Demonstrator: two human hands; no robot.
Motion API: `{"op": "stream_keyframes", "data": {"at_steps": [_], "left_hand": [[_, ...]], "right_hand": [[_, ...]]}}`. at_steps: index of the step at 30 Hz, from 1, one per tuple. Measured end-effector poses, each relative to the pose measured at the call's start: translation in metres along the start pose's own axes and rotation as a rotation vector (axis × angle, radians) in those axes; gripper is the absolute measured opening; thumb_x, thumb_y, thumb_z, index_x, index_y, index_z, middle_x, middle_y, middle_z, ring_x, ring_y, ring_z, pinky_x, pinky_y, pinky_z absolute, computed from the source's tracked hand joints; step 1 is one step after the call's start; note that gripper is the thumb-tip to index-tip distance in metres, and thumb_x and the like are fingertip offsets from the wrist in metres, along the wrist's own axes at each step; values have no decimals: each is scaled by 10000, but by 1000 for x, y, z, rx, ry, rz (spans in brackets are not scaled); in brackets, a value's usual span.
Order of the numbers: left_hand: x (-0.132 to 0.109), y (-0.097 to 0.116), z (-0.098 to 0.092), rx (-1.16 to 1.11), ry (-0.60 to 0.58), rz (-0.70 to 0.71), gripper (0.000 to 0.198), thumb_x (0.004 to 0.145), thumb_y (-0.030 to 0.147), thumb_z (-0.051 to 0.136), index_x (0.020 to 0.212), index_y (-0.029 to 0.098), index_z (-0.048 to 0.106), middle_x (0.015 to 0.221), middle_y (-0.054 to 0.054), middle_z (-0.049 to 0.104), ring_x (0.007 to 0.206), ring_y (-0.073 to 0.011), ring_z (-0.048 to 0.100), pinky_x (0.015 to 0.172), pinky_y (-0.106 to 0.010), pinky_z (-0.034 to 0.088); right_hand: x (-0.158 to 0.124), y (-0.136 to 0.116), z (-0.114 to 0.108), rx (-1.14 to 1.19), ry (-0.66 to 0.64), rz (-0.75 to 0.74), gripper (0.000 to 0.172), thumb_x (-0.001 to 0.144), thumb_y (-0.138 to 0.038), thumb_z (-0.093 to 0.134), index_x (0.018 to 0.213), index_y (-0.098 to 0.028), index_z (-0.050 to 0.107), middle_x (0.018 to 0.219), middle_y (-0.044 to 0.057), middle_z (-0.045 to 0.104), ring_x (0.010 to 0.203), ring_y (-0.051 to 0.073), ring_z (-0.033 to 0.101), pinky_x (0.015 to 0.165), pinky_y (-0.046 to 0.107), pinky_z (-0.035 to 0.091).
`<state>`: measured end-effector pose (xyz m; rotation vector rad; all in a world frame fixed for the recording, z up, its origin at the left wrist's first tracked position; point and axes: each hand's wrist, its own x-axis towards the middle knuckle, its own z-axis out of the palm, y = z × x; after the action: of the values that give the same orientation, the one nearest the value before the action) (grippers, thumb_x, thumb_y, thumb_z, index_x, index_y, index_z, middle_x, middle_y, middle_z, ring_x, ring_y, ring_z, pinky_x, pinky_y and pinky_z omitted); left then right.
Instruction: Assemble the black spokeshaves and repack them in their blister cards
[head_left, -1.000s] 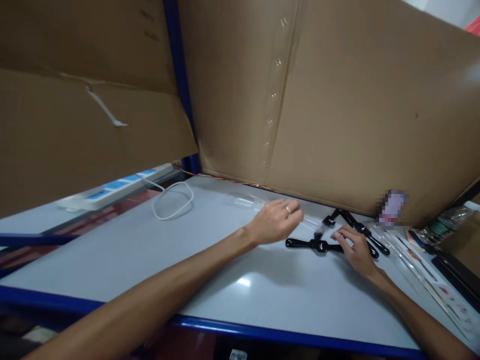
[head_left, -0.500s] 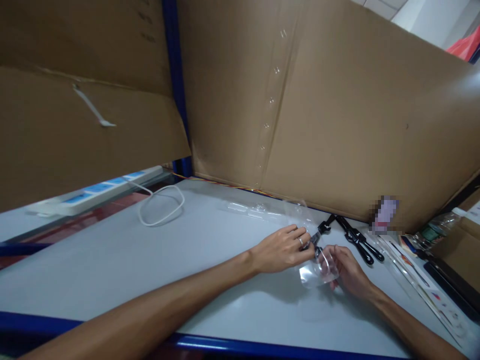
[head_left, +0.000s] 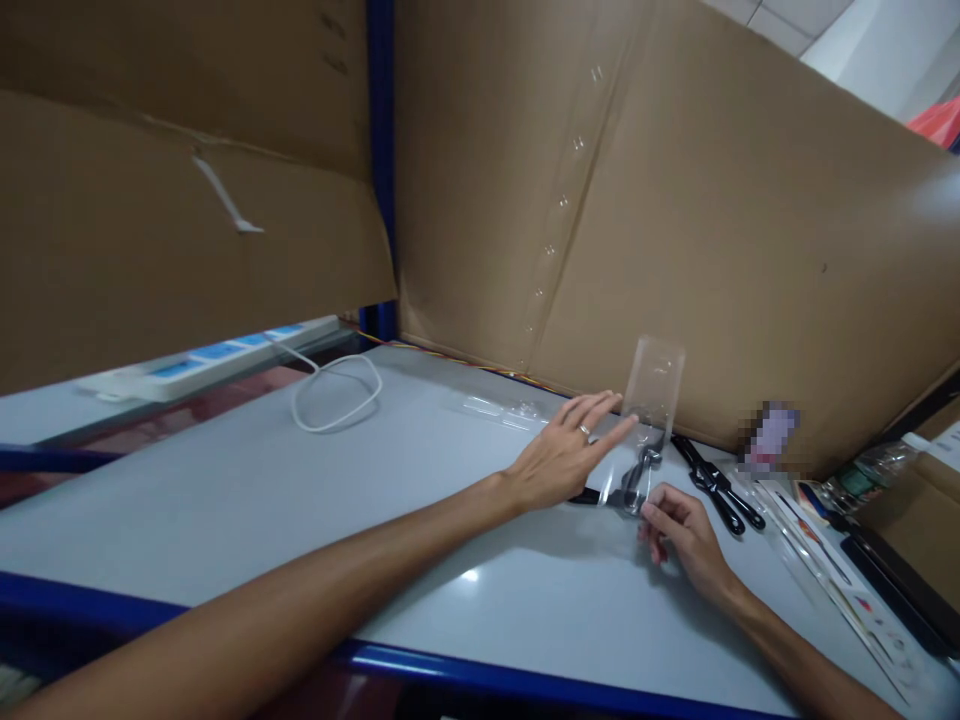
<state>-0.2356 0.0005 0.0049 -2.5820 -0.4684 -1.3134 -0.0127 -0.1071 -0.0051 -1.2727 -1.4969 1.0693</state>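
Note:
A clear plastic package (head_left: pixel 655 385) stands tilted up between my hands, its upper end in front of the cardboard. Black tool parts (head_left: pixel 637 480) show at its lower end, and a dark piece sticks out to the left under my left wrist side. My left hand (head_left: pixel 570 447), with a ring on it, is spread beside the package, fingers apart and touching its left side. My right hand (head_left: pixel 682 532) pinches the lower right edge of the package between thumb and finger. Black-handled tools (head_left: pixel 721 487) lie just to the right.
Cardboard (head_left: pixel 697 240) walls the back. A white cable (head_left: pixel 337 392) loops at the left near a power strip (head_left: pixel 214 360). Clear plastic pieces (head_left: pixel 499 410) lie near the back edge. Long packages (head_left: pixel 832 570), a bottle (head_left: pixel 874 470) and a box (head_left: pixel 919 520) are at the right.
The clear package has swung upward at its far end. My left hand has opened, its fingers spreading beside the package. My right hand has shifted slightly to its lower edge.

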Motion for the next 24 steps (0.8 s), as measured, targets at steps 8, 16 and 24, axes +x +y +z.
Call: {"op": "stream_keyframes", "data": {"at_steps": [8, 16, 24], "left_hand": [[-3, 25, 19, -1060, 9, -833, 515, 961, 583, 532, 1283, 181, 523, 712, -25, 696, 485, -170, 650, 492, -256, 487], [0, 29, 12, -1391, -141, -871, 669, 855, 642, 672, 1327, 192, 522, 971, -106, 740, 753, -227, 746, 535, -251, 533], [-4, -3, 20, -1415, 78, -1126, 210, 900, 384, 570, 930, 176, 569, 646, -59, 693, 536, -211, 697, 464, -241, 459]], "right_hand": [[-8, 7, 6, -219, -115, -90, 435, 934, -607, 587, 768, -207, 545, 621, -21, 600, 414, 84, 468, 413, 214, 347], [-10, 5, 3, -416, -248, -163, 405, 1003, -527, 490, 753, -213, 543, 598, -12, 603, 495, 119, 482, 514, 251, 355], [-3, 1, -10, -804, 142, -439, 286, 1013, -341, 497, 784, -213, 609, 744, 47, 637, 702, 191, 566, 676, 327, 419]]}}
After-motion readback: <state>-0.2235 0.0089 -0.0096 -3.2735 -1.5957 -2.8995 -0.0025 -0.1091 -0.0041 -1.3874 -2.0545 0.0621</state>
